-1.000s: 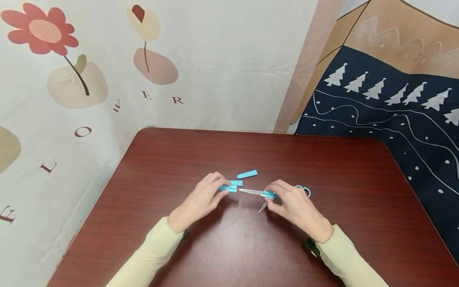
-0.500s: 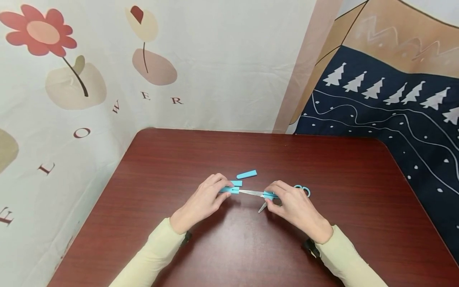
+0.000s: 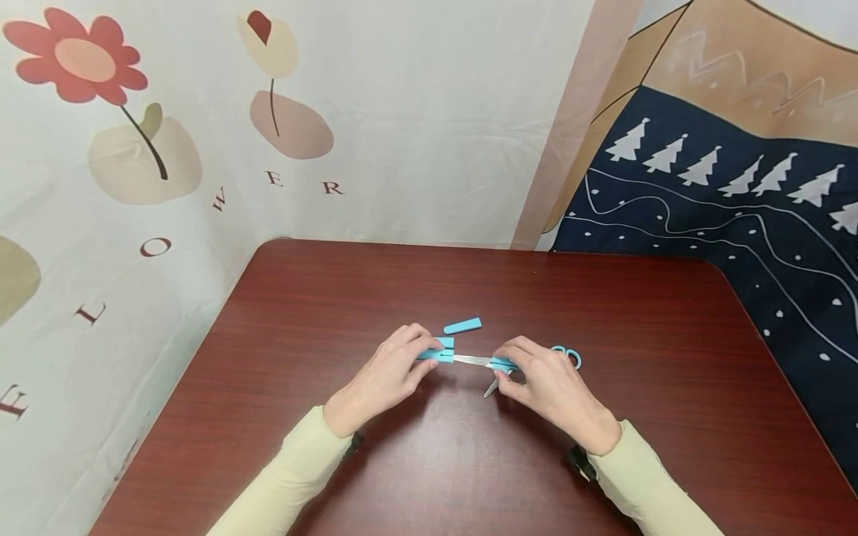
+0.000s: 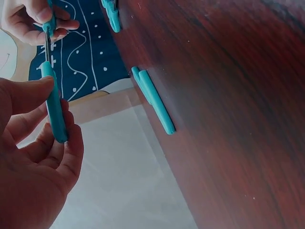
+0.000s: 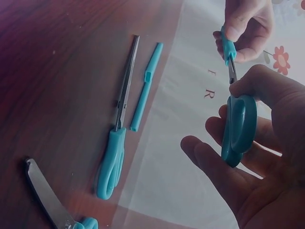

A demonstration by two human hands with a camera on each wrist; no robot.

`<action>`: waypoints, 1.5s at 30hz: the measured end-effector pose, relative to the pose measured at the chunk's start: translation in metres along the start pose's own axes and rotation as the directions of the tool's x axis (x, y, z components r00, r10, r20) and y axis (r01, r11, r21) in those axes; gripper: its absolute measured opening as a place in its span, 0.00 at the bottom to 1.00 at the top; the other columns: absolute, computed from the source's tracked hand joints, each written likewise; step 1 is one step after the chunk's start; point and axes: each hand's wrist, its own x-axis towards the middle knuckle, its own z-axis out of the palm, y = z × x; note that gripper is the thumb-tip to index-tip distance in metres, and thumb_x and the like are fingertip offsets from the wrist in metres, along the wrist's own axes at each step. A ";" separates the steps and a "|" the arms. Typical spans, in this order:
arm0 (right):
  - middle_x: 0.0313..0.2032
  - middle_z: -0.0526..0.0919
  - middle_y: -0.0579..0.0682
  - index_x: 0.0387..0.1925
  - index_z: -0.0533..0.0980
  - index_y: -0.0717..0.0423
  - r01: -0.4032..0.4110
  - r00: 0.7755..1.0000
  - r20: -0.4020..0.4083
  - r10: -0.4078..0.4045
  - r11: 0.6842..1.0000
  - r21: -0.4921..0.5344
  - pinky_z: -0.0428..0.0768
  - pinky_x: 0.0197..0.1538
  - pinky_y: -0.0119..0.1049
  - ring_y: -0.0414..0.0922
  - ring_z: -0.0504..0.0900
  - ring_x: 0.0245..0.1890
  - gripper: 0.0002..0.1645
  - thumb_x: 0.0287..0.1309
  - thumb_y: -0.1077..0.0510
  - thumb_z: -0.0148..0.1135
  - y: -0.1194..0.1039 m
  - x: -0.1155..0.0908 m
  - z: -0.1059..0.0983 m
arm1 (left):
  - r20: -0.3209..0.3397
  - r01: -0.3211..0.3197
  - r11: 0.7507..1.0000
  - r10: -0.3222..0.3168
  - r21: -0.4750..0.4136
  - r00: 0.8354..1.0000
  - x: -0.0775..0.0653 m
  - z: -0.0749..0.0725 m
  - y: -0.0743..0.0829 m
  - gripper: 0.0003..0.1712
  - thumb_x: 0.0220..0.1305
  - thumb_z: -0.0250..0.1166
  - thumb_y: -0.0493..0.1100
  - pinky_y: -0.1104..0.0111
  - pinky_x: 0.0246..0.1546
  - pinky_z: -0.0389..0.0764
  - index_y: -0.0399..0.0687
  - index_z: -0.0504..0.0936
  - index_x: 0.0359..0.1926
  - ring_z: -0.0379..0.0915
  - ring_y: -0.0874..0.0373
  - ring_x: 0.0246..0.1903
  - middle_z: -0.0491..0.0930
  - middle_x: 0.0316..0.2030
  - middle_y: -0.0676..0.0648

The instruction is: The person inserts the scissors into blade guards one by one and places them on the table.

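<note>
A light-blue blade cover (image 3: 436,356) is pinched between the thumb and fingers of my left hand (image 3: 385,372). Its mouth sits over the tip of a scissors blade. Those scissors (image 5: 240,124), with a looped blue handle, are gripped by my right hand (image 3: 556,383); bare blade (image 3: 472,360) shows between cover and handle. In the left wrist view the held cover (image 4: 55,102) points in line with the blade. On the table under my right hand lie two more scissors, one closed (image 5: 110,164) and one with its blade (image 5: 47,195) showing at the lower left.
Two other blue covers lie on the dark red table (image 3: 375,283): one (image 3: 462,325) just beyond my hands, another (image 3: 445,342) right behind the held one. A printed cloth (image 3: 429,134) hangs at the table's back edge, a dark tree-patterned one (image 3: 697,201) at the right.
My left hand has moved right with the cover, from short of the blade tip to over it, so less bare blade shows. The right hand has stayed nearly still.
</note>
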 end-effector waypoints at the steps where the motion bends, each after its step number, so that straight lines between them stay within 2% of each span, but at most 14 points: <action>1: 0.39 0.83 0.40 0.38 0.84 0.50 -0.002 1.000 0.000 0.002 1.000 0.001 0.67 0.21 0.24 0.31 0.71 0.19 0.12 0.51 0.61 0.76 0.000 0.000 0.000 | 0.001 -0.002 1.000 0.002 -0.001 1.000 0.000 0.000 0.000 0.09 0.64 0.73 0.35 0.64 0.46 0.79 0.45 0.87 0.45 0.74 0.56 0.42 0.80 0.44 0.51; 17: 0.41 0.83 0.42 0.41 0.85 0.51 -0.012 1.000 0.020 0.011 1.000 0.029 0.77 0.28 0.28 0.40 0.81 0.27 0.10 0.55 0.59 0.73 -0.005 0.005 -0.003 | -0.016 -0.038 0.999 0.038 -0.001 0.999 0.003 0.002 0.005 0.10 0.64 0.74 0.34 0.65 0.45 0.79 0.44 0.86 0.46 0.74 0.56 0.43 0.80 0.44 0.51; 28: 0.39 0.84 0.45 0.39 0.85 0.54 0.024 1.000 0.004 -0.024 0.998 0.065 0.78 0.27 0.28 0.39 0.82 0.27 0.13 0.52 0.59 0.80 -0.006 0.008 0.000 | -0.009 -0.064 0.998 0.064 0.010 0.998 0.004 0.003 0.007 0.10 0.64 0.74 0.35 0.67 0.44 0.78 0.45 0.86 0.46 0.73 0.57 0.42 0.80 0.46 0.52; 34: 0.39 0.85 0.44 0.39 0.85 0.53 0.033 0.999 -0.009 -0.033 0.997 0.068 0.78 0.26 0.28 0.39 0.82 0.26 0.12 0.53 0.60 0.78 -0.008 0.010 0.000 | -0.001 -0.059 0.998 0.059 -0.007 0.998 0.004 0.005 0.008 0.09 0.66 0.72 0.35 0.68 0.43 0.77 0.46 0.86 0.46 0.72 0.57 0.41 0.80 0.45 0.52; 45: 0.39 0.84 0.45 0.39 0.85 0.53 0.037 0.999 -0.018 -0.036 0.998 0.057 0.78 0.26 0.27 0.38 0.81 0.26 0.11 0.53 0.59 0.77 -0.009 0.011 0.001 | -0.027 -0.084 0.996 0.083 -0.019 0.996 0.005 0.006 0.011 0.11 0.64 0.73 0.34 0.68 0.43 0.77 0.45 0.85 0.47 0.72 0.57 0.42 0.79 0.45 0.51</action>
